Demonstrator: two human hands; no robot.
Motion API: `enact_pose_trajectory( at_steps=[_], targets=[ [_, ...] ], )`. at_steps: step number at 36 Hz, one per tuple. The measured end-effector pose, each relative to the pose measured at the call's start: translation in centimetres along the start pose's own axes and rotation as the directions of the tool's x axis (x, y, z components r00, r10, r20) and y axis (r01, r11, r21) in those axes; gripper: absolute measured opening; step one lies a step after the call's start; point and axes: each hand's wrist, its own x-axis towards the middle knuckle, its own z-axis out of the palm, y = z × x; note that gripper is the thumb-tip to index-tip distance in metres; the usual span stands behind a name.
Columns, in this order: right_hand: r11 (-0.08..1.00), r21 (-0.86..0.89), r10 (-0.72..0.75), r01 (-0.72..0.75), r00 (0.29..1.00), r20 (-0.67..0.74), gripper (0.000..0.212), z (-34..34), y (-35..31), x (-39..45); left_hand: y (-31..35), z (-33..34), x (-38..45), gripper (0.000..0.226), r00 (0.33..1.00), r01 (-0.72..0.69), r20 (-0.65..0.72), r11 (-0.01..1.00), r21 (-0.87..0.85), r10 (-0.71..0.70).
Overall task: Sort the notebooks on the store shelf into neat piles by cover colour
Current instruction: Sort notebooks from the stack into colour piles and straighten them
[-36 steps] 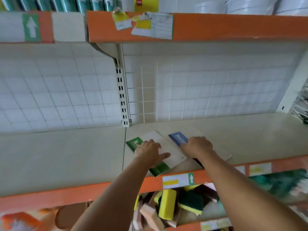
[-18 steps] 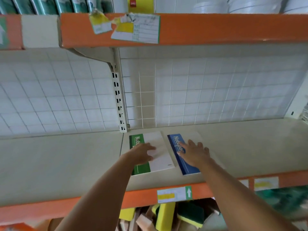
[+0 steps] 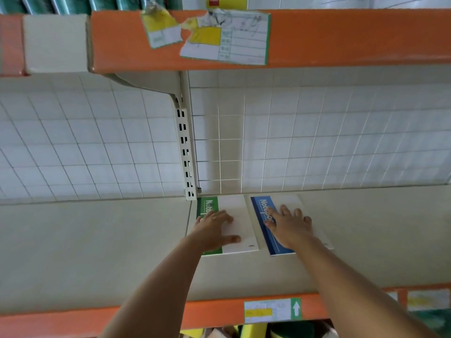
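Head view shows the left hand (image 3: 214,229) and right hand (image 3: 289,228), fingers spread flat, pressing the green-striped white notebook pile (image 3: 240,223) and blue-striped pile (image 3: 262,220) against the wire-grid back panel (image 3: 317,142) of the cream shelf (image 3: 97,252) — apparently final squaring, nothing obstructing.

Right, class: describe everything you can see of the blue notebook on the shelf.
The blue notebook lies flat on the cream shelf, its far end near the wire-grid back. Its cover looks like smooth card: a blue band with white lettering along its left, pale on the right. The right hand rests flat on it, fingers spread. It lies beside the green notebook, not touching.
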Motion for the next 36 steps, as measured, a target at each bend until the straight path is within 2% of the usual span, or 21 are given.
enact_pose_trajectory(
  at_steps=[5, 10, 16, 26, 36],
  targets=[
    [1.0, 0.02, -0.011, 0.011, 1.0, -0.025, 0.059, -0.3, 0.0, 0.0, -0.1, -0.1, 0.2, 0.07, 1.0, -0.001, 0.007, 1.0, 0.031, 0.001],
    [0.995, 0.098, -0.025, 0.035, 0.994, -0.105, 0.062, -0.1, 0.0, -0.7, 0.5, 0.3, 0.5, 0.069, 0.989, 0.057, -0.137, 0.998, 0.038, -0.051],
    [0.995, 0.083, -0.041, 0.051, 0.992, -0.122, 0.061, 0.4, -0.1, -0.9, 0.8, 1.0, 0.6, 0.069, 0.992, 0.124, -0.05, 0.984, 0.131, -0.118],
    [0.998, 0.066, -0.013, 0.019, 0.995, -0.094, 0.063, 0.1, -0.5, 0.2, 0.4, 0.7, 1.1, 0.072, 0.993, 0.11, -0.066, 0.977, 0.184, -0.099],
    [0.998, 0.063, 0.006, 0.001, 0.995, -0.103, 0.064, -0.5, 0.3, -1.2, 1.4, 0.4, 1.8, 0.061, 0.992, 0.058, -0.122, 0.982, 0.18, -0.036]
  ],
)
